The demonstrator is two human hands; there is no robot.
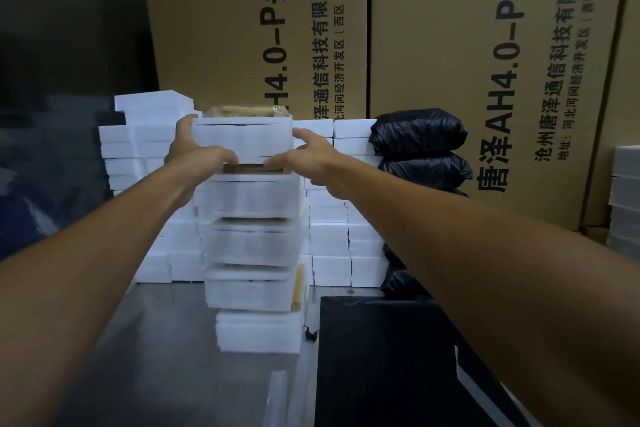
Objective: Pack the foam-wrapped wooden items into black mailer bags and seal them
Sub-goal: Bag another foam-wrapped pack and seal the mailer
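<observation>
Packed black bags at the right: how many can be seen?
3. One bag lies on top, a second right under it, a third low on the table. Foam blocks and the right arm may hide more.

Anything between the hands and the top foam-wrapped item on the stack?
Nothing visible. The left hand and right hand already grip the top white foam-wrapped wooden item at its two ends, above the white foam stack.

place: likely packing storeroom | cue: stacked cartons (467, 45), foam packs (329, 239)
</observation>
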